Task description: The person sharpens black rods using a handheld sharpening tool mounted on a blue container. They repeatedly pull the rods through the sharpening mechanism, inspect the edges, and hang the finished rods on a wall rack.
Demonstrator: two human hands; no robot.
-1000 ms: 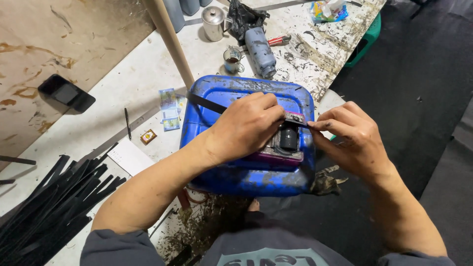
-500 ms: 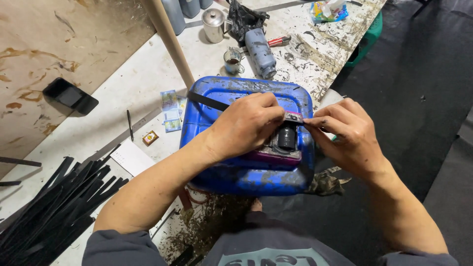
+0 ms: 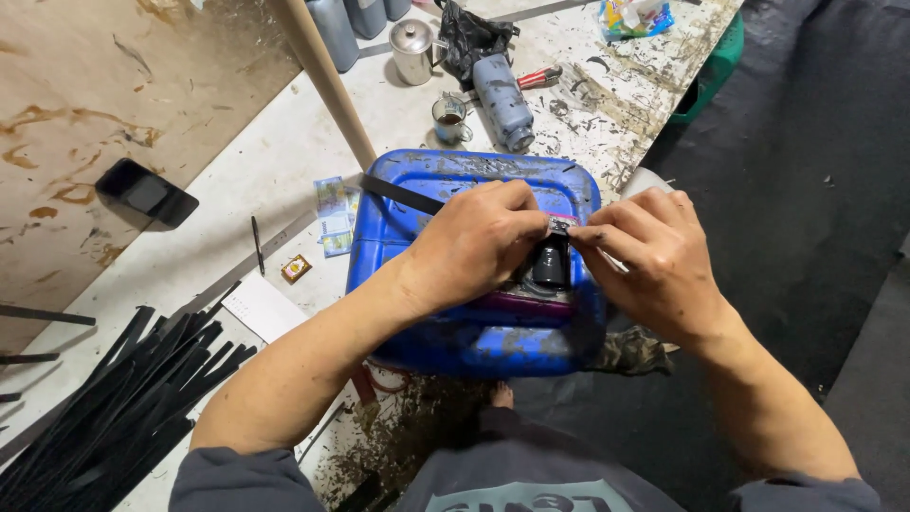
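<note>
I am looking down at a blue plastic canister (image 3: pixel 474 327) lying flat at the edge of the counter (image 3: pixel 275 180), serving as a raised work surface close to the body. My left hand (image 3: pixel 474 242) is pressing down on a small dark device (image 3: pixel 550 265) resting on the canister's top — fingers curled closed over it, apparently to keep it from sliding. My right hand (image 3: pixel 654 256) is meeting it from the other side, thumb and forefinger pinched closed on a small part at the device's upper edge (too small to identify). A black strap (image 3: pixel 403 194) is running out from under the left hand across the canister. Off to the left, a bundle of black strips (image 3: pixel 114 417) is lying on the counter — within reach, untouched.
</note>
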